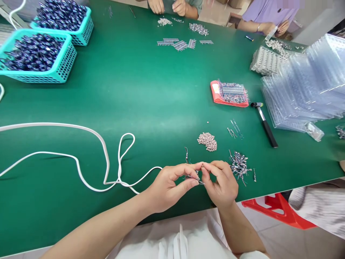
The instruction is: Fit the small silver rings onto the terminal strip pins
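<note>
My left hand [172, 185] is closed, pinching a thin wire-leaded component [199, 181] between thumb and finger. My right hand [223, 183] is closed too, its fingertips meeting my left forefinger at a tiny round piece [202, 165]. Both hands are just above the near edge of the table. Ahead of them lies a pile of small pinkish ring-like pieces [207, 141]. To the right of my right hand is a heap of small wire-leaded components [239, 164]. One loose component [186, 154] rests beyond my left hand.
A white cable [78, 165] loops across the green table [129, 90]. Turquoise baskets [51, 76] hold dark shiny parts. A hammer [265, 126], a red-banded bundle [230, 94] and stacked clear plastic trays [299, 93] are right. Two people work at the far edge.
</note>
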Demonstrator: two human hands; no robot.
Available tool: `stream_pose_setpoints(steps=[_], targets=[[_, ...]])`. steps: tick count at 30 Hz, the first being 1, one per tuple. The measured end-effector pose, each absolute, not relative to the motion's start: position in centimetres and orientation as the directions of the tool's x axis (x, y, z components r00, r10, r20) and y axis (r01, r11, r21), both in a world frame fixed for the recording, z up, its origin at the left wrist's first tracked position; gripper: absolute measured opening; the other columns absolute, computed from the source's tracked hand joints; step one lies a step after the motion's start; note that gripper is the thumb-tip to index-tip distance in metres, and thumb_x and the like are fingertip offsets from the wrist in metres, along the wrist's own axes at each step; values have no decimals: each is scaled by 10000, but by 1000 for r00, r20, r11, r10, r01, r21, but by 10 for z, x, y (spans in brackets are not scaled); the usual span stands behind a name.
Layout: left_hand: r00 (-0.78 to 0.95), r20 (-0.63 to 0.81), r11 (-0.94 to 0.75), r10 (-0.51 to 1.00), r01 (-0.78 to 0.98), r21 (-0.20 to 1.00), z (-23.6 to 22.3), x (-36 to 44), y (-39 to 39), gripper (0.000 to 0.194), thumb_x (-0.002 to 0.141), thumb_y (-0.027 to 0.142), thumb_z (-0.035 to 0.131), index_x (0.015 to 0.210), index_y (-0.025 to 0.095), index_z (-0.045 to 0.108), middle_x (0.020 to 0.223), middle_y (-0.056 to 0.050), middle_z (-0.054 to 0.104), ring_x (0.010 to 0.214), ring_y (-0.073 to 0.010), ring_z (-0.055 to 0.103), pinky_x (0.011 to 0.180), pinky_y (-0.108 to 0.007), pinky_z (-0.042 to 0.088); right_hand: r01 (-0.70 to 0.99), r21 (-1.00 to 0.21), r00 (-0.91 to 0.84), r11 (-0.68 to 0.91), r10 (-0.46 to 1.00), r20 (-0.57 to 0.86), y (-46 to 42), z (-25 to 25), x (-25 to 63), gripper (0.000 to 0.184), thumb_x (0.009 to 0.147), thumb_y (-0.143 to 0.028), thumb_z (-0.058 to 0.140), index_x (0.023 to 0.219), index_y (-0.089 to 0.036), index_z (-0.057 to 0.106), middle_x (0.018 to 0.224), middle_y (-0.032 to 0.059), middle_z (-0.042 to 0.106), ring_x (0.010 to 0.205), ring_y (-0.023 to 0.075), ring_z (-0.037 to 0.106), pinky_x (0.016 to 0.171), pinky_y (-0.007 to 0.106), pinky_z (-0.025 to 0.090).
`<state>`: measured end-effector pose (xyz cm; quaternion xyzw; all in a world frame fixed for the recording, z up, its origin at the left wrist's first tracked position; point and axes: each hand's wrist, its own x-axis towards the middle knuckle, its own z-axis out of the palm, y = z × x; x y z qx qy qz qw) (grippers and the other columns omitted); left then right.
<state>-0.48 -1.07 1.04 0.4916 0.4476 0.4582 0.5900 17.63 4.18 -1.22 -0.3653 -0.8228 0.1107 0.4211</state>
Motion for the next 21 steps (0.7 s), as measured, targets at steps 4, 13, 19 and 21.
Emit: stream_pose_setpoints(steps=[4,13,19,21], targets=[[159,-96,116,983,-122,986,10,-6,-9,52,907,181,593,906,172,645,1018,-84,755,1203,-233,626,958,-307,508,493,-492,-396,718,688,608,43,-12,177,285,830,-69,665,1064,-230,649,844,32,636,712,133,617,624,275,523],[135,-170,194,976,-195,961,9,-6,-7,48,896,190,611,893,156,645,1126,-113,736,1096,-219,671,942,-341,534,484,-507,-397,713,695,599,41,-15,176,283,840,-82,655,1073,-242,657,837,31,650,705,134,627,619,271,541],[164,-248,292,955,-351,890,8,-5,-5,63,878,201,649,869,142,633,1126,-120,733,953,-185,690,885,-342,550,477,-521,-382,708,701,602,42,-16,175,270,830,-72,647,1046,-233,665,826,30,653,692,134,630,609,266,544],[174,-269,318,947,-410,855,9,-5,-4,77,872,206,661,860,138,627,1113,-114,737,881,-159,688,861,-329,551,473,-524,-385,708,702,599,42,-16,175,269,822,-65,646,1034,-229,667,825,33,654,696,137,634,612,269,546]])
